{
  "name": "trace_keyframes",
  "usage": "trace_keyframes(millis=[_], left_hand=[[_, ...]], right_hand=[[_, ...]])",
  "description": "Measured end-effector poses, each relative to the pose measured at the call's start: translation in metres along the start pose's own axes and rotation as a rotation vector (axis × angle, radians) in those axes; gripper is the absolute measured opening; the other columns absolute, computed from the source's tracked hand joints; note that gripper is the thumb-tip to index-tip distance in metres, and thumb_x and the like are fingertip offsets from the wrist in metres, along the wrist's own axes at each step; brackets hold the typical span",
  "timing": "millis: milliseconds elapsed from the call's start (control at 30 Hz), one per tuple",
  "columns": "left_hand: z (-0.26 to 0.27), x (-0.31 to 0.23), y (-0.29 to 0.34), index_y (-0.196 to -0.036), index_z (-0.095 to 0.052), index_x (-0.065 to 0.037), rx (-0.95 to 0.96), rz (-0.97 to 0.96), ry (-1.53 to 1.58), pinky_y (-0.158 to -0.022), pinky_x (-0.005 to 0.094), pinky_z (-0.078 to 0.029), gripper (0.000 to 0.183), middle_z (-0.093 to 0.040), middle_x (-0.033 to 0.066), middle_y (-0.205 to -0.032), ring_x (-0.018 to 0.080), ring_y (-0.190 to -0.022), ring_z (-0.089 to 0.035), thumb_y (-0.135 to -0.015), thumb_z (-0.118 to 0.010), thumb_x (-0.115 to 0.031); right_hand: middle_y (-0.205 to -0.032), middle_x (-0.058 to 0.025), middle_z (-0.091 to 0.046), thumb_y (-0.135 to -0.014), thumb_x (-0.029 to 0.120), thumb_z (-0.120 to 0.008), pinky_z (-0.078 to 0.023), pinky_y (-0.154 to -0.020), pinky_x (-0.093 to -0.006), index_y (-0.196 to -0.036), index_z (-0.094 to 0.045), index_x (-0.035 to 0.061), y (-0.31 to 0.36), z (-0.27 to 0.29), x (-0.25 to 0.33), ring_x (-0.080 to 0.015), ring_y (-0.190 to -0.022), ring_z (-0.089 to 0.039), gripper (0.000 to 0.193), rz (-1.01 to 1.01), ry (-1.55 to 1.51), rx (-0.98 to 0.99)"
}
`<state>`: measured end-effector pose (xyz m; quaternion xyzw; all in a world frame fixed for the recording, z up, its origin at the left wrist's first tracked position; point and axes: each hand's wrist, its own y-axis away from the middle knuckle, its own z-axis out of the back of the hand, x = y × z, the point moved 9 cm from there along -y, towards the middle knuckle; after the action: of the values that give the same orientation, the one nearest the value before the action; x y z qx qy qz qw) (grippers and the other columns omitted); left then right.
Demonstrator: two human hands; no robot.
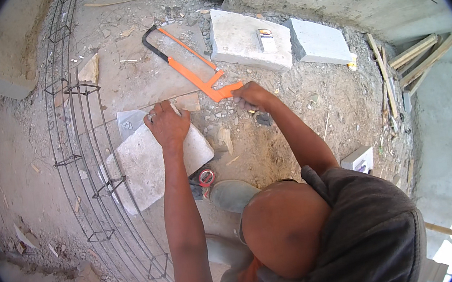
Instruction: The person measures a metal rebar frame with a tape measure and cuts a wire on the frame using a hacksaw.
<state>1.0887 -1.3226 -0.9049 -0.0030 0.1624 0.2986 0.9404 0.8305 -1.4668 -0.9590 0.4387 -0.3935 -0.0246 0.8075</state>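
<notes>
My right hand (253, 96) is closed around the orange handle of a hacksaw (191, 77). Its frame is orange with a black bent end, and it points away to the far left, apart from the block. My left hand (168, 126) lies over the far edge of a whitish block (145, 162), its fingers bent down over that edge. A clear plastic bag (130, 121) pokes out by the block's far left corner. Just beyond the fingers lies a flat tan piece (188, 102). A red tape measure (206, 177) sits beside the block's near right side.
A long steel rebar cage (95, 196) runs along the left. Two pale blocks (251, 40) (320, 41) stand at the far right, a small box (266, 41) on one. Wooden planks (423, 60) lean by the right wall. My bent knee (286, 229) is close in front.
</notes>
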Motion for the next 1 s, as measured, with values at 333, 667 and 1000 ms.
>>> trace_keyframes(millis=[333, 667, 1000], left_hand=[[-0.004, -0.003, 0.008, -0.117, -0.063, -0.004, -0.143, -0.037, 0.078, -0.111, 0.0507, -0.027, 0.048, -0.063, 0.0142, -0.119, 0.0319, -0.118, -0.057, -0.08, -0.064, -0.035], [-0.014, -0.006, 0.003, -0.12, -0.061, -0.005, -0.132, -0.052, 0.032, -0.112, 0.0493, -0.026, 0.049, -0.062, 0.013, -0.121, 0.0319, -0.12, -0.056, -0.082, -0.062, -0.036], [-0.025, 0.002, 0.001, -0.113, -0.063, -0.003, -0.164, -0.052, 0.058, -0.114, 0.0499, -0.024, 0.045, -0.063, 0.0138, -0.117, 0.0298, -0.119, -0.057, -0.078, -0.065, -0.032]], right_hand=[[-0.13, -0.0205, -0.057, -0.07, 0.052, -0.077, -0.039, -0.102, -0.0617, -0.133, -0.044, 0.0077, -0.036, 0.193, 0.066, -0.0376, -0.126, -0.054, 0.084, 0.003, 0.669, -0.914], [-0.135, -0.0232, -0.051, -0.087, 0.037, -0.066, -0.037, -0.098, -0.0601, -0.129, -0.054, 0.0084, -0.044, 0.21, 0.143, -0.0396, -0.128, -0.047, 0.053, 0.243, 1.015, -1.036], [-0.159, -0.0174, -0.032, -0.075, 0.074, -0.06, -0.019, -0.116, -0.0639, -0.153, -0.035, 0.0136, -0.174, 0.1, 0.21, -0.0365, -0.148, -0.028, 0.102, 0.133, 0.872, -0.619]])
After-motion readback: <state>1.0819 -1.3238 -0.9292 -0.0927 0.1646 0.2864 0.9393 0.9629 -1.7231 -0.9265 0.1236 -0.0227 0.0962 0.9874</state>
